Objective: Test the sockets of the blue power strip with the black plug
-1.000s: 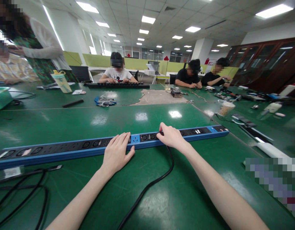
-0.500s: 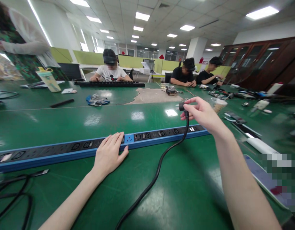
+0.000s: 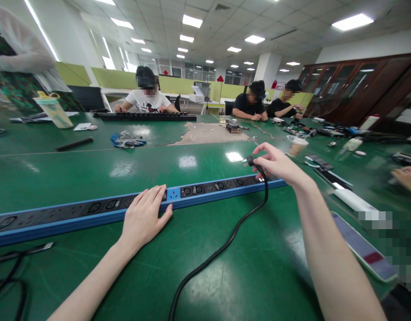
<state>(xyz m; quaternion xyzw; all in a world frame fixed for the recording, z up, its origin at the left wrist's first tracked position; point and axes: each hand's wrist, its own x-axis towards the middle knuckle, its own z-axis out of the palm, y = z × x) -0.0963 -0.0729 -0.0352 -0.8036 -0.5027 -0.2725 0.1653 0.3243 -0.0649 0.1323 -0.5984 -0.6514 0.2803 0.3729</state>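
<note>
While our left hand lies on the strip, our right hand pinches a plug (one shirt: "I Love my").

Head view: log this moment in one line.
left hand: resting on blue-and-black power strip | right hand: holding black power plug | plug: not inserted
</note>
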